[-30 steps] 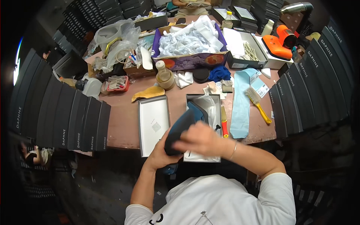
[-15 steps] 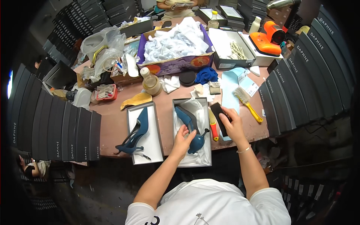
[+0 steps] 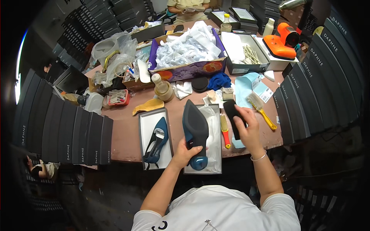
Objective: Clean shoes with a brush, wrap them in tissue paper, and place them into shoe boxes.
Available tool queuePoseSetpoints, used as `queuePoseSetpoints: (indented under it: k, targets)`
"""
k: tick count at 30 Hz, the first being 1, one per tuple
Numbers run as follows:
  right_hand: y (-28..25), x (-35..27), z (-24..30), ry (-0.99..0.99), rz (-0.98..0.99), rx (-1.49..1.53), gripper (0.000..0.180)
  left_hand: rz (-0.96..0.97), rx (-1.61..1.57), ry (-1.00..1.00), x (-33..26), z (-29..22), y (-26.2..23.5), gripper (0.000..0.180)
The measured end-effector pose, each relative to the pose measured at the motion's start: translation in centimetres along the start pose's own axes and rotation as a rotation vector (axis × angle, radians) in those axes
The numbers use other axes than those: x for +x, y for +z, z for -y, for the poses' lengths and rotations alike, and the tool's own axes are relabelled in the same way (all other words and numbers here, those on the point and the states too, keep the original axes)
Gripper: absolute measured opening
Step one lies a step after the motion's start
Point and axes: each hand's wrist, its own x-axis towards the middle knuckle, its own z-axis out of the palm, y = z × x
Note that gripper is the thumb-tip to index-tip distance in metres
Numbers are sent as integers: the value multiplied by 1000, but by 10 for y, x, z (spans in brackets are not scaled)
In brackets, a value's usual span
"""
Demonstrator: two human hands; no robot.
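Observation:
My left hand (image 3: 185, 154) grips a teal high-heeled shoe (image 3: 195, 123) near its heel. The shoe is raised over an open box (image 3: 218, 166) lined with white tissue paper (image 3: 212, 127), its dark sole facing up. Its matching shoe (image 3: 161, 129) lies in the shallow white-lined box lid (image 3: 145, 122) to the left. In my right hand (image 3: 249, 129) is a black oblong block (image 3: 232, 117), held to the right of the box; I cannot tell whether its hidden face has bristles. Between that hand and the box lies a small brush with a red and yellow handle (image 3: 225, 133).
A yellow-handled brush (image 3: 266, 115) lies at the right. Behind are a glass bottle (image 3: 163, 90), a yellow cloth (image 3: 148, 106), a blue cloth (image 3: 219, 81) and a purple carton of crumpled paper (image 3: 189, 71). Stacked dark shoeboxes (image 3: 86, 134) flank both sides. Another person (image 3: 188, 9) sits opposite.
My left hand has lifted the shoe from the tissue-lined box and turned its sole up. My right hand still holds the black block. The whole view has shifted slightly.

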Motion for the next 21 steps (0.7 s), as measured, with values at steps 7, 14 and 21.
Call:
queuePoseSetpoints:
  k: [7,14,21]
  targets:
    - [20,28,23,-560,238,-140,23,148,52,-93,-35,-21,-1,45]
    - [20,36,5,-551,234,-316,28,170,623,-41,-32,-42,4,46]
    - [14,21,25,-832,367,-326,30,235,943,-17,-32,-54,15,38]
